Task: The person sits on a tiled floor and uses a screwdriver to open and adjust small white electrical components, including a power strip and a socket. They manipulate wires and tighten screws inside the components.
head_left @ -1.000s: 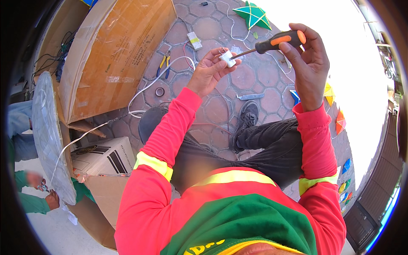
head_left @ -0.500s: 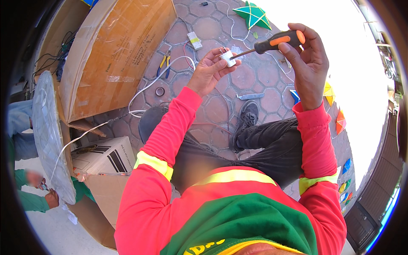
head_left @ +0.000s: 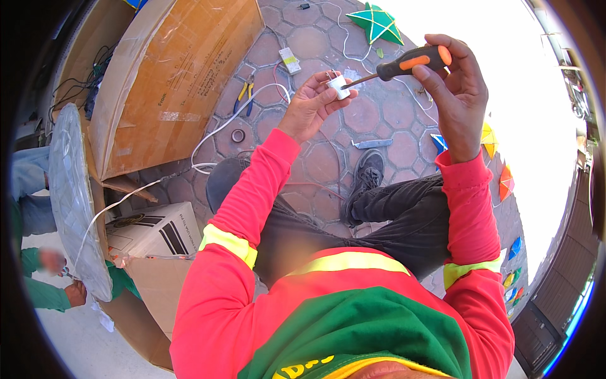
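At upper centre, the screwdriver stays against the plug.
The right hand grips it, barely further left than a second ago; the left hand pinches the plug, unmoved. Lower left, a co-worker's hand has shifted slightly.

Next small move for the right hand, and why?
Probably a slight twist of the screwdriver: its tip appears to meet the white plug, which the left hand holds, and the right hand's thumb and fingers are at the handle's end.
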